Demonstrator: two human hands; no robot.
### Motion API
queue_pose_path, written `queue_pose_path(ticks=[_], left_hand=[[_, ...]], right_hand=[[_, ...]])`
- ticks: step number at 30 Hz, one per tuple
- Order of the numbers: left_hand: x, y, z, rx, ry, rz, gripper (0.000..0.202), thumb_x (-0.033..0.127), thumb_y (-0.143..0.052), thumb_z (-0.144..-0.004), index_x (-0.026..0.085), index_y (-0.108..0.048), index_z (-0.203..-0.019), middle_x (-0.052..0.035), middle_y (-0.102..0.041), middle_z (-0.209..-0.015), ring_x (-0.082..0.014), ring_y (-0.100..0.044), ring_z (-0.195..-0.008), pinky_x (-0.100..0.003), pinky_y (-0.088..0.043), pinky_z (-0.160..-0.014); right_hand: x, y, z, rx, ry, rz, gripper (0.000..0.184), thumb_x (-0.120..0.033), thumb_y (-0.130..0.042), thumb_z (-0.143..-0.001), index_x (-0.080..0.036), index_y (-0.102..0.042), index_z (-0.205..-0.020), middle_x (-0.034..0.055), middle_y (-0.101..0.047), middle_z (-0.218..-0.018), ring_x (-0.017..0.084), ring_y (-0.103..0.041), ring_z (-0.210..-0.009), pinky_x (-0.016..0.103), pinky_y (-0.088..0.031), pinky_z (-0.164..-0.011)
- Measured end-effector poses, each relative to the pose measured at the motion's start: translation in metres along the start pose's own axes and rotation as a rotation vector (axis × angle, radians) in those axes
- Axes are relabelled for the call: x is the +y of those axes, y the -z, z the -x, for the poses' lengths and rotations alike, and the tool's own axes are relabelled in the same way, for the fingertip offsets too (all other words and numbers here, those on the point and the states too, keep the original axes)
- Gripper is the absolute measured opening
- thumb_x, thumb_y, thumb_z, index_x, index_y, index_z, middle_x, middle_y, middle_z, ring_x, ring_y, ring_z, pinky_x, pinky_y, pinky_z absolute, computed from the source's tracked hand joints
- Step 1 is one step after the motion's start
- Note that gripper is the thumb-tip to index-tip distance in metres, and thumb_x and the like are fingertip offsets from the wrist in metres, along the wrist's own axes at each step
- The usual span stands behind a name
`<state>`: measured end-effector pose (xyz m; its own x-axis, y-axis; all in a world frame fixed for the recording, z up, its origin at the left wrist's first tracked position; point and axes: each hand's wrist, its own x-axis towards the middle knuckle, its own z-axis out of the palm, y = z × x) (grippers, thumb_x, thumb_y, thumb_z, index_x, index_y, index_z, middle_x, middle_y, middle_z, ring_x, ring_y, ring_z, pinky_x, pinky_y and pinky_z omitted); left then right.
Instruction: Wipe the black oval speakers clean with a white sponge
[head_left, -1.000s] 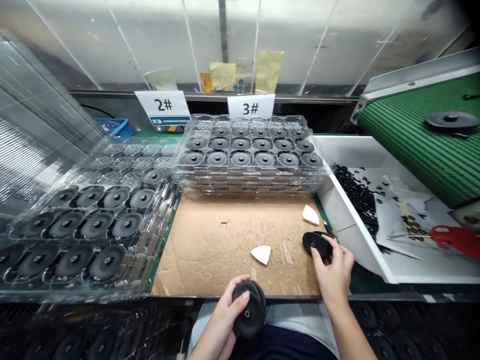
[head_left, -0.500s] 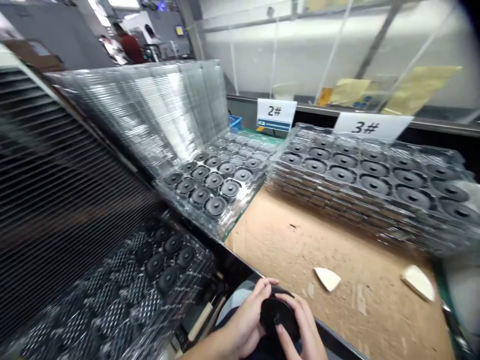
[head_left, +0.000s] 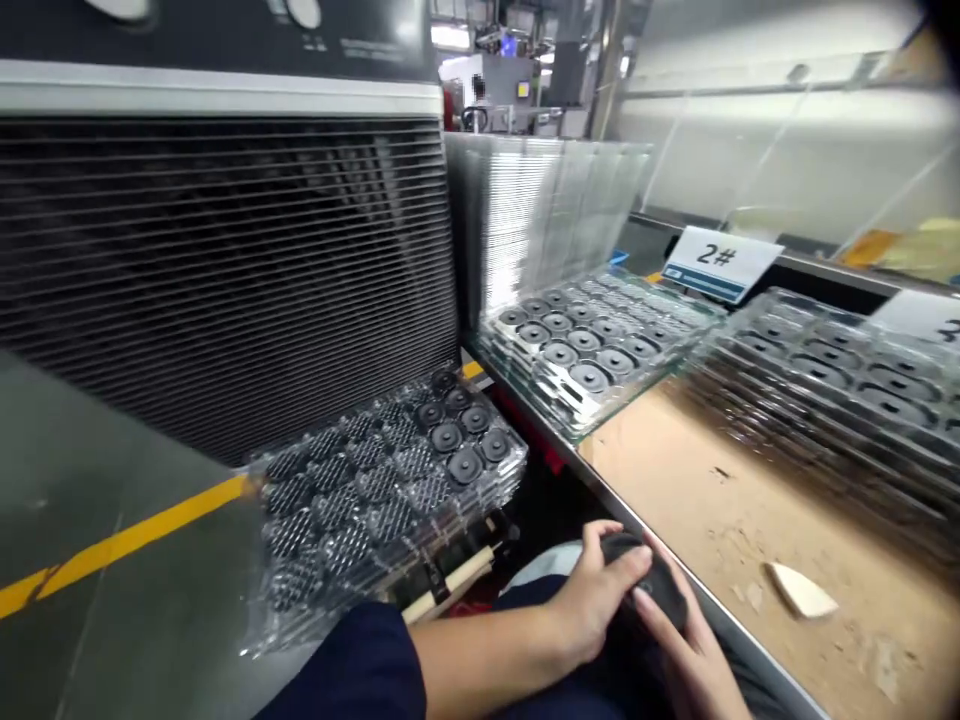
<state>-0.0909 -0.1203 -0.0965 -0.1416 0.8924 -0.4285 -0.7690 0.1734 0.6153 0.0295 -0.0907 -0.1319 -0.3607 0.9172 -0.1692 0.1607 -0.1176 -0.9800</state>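
Observation:
Low in the view, by the bench's front edge, my left hand (head_left: 592, 605) and my right hand (head_left: 694, 650) are both closed around a black round part (head_left: 660, 590). My left thumb lies across its face, and the right fingers wrap its far side. The palms hide much of the part. To the left, a clear plastic tray (head_left: 517, 470) holds similar black round parts at its right end and parts with a mesh look in the rest. Nearest on the bench board is a white wedge-shaped piece (head_left: 802, 590).
Another clear tray (head_left: 577, 425) of round parts lies beside the 2# sign (head_left: 720, 262). Stacked filled trays (head_left: 810, 440) stand on the right. A large slatted black panel (head_left: 225, 280) rises at left. Clear upright sheets (head_left: 562, 215) stand behind. The metal bench edge (head_left: 622, 505) runs past my hands.
The view has swung left, bringing the slatted panel and left tray further in. Both hands still hold the black part; my left thumb now lies over its face.

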Motion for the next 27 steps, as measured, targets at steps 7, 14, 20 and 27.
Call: queue_pose_path(ticks=[7, 14, 20, 27], left_hand=[[-0.005, 0.021, 0.006, 0.091, 0.001, -0.01, 0.056, 0.046, -0.073, -0.066, 0.022, -0.041, -0.106, -0.002, -0.055, -0.095, -0.0193, -0.056, -0.099, -0.033, -0.042, -0.089], [0.012, 0.036, 0.004, 0.083, 0.195, 0.017, 0.048, 0.037, -0.074, -0.07, 0.024, -0.048, -0.107, 0.0009, -0.057, -0.089, -0.0175, -0.059, -0.081, -0.047, -0.04, -0.092], [0.022, 0.059, -0.014, 0.119, 0.303, 0.114, 0.04, 0.024, -0.074, -0.07, 0.021, -0.056, -0.106, -0.0003, -0.062, -0.092, -0.0181, -0.061, -0.08, -0.052, -0.042, -0.09], [0.019, 0.087, -0.064, 0.259, 0.488, 0.234, 0.032, 0.036, -0.054, -0.088, 0.015, -0.056, -0.113, -0.0083, -0.061, -0.111, -0.019, -0.062, -0.091, -0.038, -0.054, -0.076]], right_hand=[[-0.013, -0.032, -0.007, 0.025, -0.33, -0.319, 0.084, -0.053, -0.074, -0.064, -0.026, -0.043, -0.137, 0.007, -0.064, -0.123, 0.033, -0.057, -0.115, 0.042, -0.05, -0.095], [-0.018, -0.039, -0.011, -0.024, -0.229, -0.097, 0.081, -0.056, -0.071, -0.066, -0.028, -0.042, -0.137, 0.0068, -0.06, -0.129, 0.032, -0.054, -0.119, 0.039, -0.052, -0.093], [0.011, -0.043, -0.04, -0.14, -0.014, 0.384, 0.092, -0.074, -0.055, -0.066, -0.019, -0.04, -0.138, 0.0138, -0.041, -0.145, 0.032, -0.032, -0.136, 0.046, -0.023, -0.113], [0.003, -0.026, -0.064, -0.121, 0.02, 0.367, 0.076, -0.067, -0.059, -0.068, -0.02, -0.052, -0.127, 0.0123, -0.049, -0.14, 0.032, -0.045, -0.128, 0.048, -0.034, -0.109]])
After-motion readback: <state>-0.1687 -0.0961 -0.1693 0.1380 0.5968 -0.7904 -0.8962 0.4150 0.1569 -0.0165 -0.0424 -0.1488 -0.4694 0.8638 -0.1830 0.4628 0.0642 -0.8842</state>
